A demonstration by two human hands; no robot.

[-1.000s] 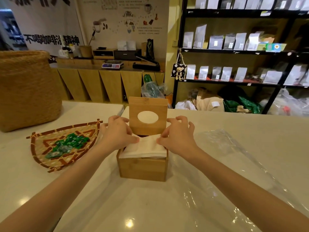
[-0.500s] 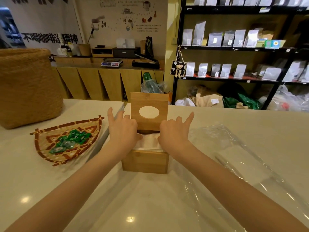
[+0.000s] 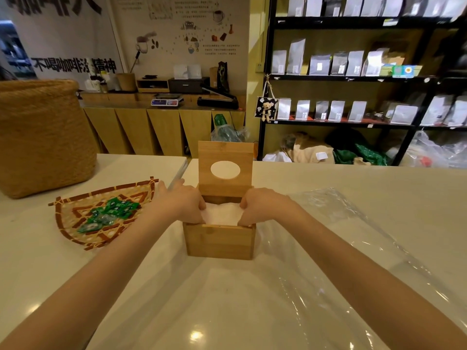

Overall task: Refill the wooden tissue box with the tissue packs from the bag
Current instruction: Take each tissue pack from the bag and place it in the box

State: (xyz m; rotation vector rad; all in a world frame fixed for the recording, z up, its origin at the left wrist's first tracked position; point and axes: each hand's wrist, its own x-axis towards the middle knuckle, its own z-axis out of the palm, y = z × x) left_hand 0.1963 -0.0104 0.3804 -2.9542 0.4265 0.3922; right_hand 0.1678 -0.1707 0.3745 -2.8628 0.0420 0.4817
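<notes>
Candies (image 3: pixel 111 213) in green wrappers lie on a woven tray (image 3: pixel 75 218) at the left. Beside it, the left hand (image 3: pixel 180 202) and right hand (image 3: pixel 264 204) press curled fingers onto the white tissues (image 3: pixel 222 214) inside the open wooden tissue box (image 3: pixel 218 239). Clear plastic bag (image 3: pixel 336 223) lies flat at the right.

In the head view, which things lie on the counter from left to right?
Large woven basket → flat woven tray holding green candies → wooden tissue box → clear plastic bag.
</notes>
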